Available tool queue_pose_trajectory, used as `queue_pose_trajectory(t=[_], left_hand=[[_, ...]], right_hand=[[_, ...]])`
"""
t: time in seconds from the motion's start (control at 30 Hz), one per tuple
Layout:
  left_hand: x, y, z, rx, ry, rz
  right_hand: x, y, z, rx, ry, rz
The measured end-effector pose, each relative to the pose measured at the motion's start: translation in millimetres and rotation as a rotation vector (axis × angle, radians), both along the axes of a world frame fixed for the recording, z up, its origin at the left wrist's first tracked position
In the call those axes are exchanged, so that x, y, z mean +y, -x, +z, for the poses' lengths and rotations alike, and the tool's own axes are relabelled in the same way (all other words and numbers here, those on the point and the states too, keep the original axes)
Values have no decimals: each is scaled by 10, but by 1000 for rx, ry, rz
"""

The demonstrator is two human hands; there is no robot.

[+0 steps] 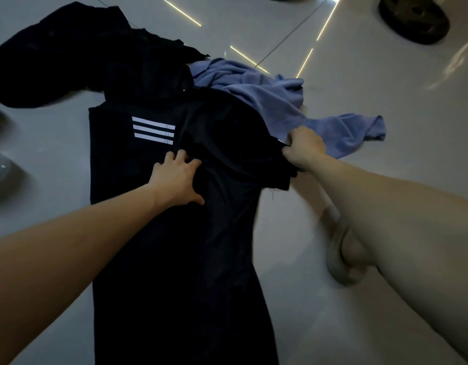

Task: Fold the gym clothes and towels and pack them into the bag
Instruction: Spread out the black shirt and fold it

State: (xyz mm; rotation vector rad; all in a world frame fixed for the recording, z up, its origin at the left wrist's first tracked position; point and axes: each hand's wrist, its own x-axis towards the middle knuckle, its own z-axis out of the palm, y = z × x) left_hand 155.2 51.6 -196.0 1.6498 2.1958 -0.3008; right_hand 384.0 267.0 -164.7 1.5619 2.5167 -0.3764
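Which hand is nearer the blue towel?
Right. The right hand grips the dark shirt at its edge against the blue towel; the left hand rests mid-shirt, below the white stripes.
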Motion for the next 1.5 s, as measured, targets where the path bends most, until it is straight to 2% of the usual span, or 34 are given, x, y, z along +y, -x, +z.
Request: queue_pose_trajectory(t=[0.17,0.23,0.3,0.43,0.53,0.63,0.73,0.8,0.87,0.93,1.0,1.1,1.17,1.23,1.37,1.5], left_hand=[[9,-33,23,-14,8,14],[-8,-26,63,-27,35,16],[-8,3,140,-124,24,89],[137,33,432,-554,-272,406],[331,45,751,-1159,-436,743],[438,226,1067,-1536,-278,898],[452,436,1227,-1713,-57,852],[486,527,1209,-1655,-43,857],[505,540,1177,-1548,-54,874],[506,519,1079,-1391,-56,873],[503,536,879,-1222,-137,941],[434,566,564,-1047,-217,939],[338,519,424,-918,-223,793],[241,460,313,-777,-177,647],[155,405,150,-538,-47,537],[90,379,154,-353,20,511]], right_hand=[[15,68,611,312,309,-239],[-8,108,892,363,382,-292],[-35,161,1161,362,446,-284],[-179,449,1638,410,585,-198],[-388,767,1864,444,626,-147],[-604,1090,1934,465,659,-73],[-795,1337,1890,414,731,40],[-859,1449,1835,360,866,82],[-812,1519,1761,346,943,17],[-685,1558,1632,380,889,-110],[-543,1551,1440,412,687,-173],[-346,1504,1090,296,340,23],[-304,1498,922,158,194,238],[-311,1550,780,112,65,400],[-412,1755,600,84,-46,558],[-452,1822,450,-188,-6,566]])
